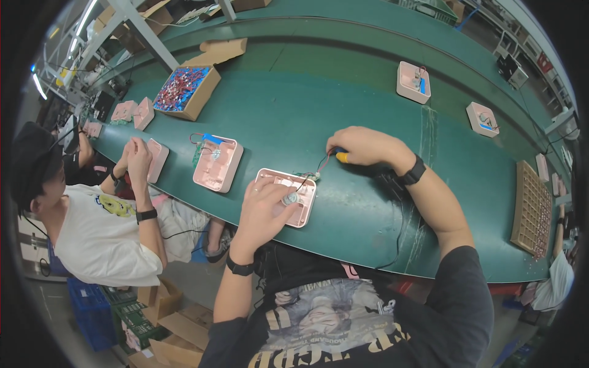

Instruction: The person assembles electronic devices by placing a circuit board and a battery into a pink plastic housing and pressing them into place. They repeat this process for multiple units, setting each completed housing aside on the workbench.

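Observation:
A pink plastic housing (296, 181) lies on the green conveyor belt (343, 104) right in front of me. My left hand (262, 208) rests on it, fingers pressing a small round silver part (289, 199) into the housing. My right hand (363, 146) is closed around a tool with a yellow tip (342, 157), just right of the housing. Red and black wires (320, 164) run from the housing's small green board toward that tool.
A second pink housing with a blue part (216, 162) lies to the left. A person in a white shirt (104, 230) handles another housing (156, 159). A cardboard box of red parts (184, 91), two housings at the far right (413, 81) (482, 118), and a brown grid tray (531, 210) stand around.

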A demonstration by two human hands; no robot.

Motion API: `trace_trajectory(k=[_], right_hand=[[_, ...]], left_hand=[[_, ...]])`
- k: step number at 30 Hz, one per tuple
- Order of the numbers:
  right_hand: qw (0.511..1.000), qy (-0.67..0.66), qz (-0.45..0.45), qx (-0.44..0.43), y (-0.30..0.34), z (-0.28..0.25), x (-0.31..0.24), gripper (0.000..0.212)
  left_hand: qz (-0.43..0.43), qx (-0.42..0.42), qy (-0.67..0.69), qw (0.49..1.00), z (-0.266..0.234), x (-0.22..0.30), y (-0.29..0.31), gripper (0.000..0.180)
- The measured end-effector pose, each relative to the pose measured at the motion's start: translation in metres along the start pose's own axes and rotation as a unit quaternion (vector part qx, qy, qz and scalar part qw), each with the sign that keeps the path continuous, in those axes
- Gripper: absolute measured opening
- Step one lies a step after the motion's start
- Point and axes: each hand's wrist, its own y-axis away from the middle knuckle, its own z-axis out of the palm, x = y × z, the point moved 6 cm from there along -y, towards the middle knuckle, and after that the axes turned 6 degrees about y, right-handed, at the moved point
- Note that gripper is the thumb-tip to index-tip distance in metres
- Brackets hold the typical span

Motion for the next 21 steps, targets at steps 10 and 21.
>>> trace_trajectory(k=[10,21], right_hand=[[0.99,-0.059,-0.123,0.031,0.005,0.003,-0.054,0.04],[0.972,-0.043,-0.188,0.137,-0.003,0.007,-0.05,0.03]], left_hand=[[0.025,-0.009,0.004,1.0,0.003,-0.002,-0.004,0.031],[-0.08,0.076,0.151,0.982,-0.016,-0.033,-0.049,0.024]])
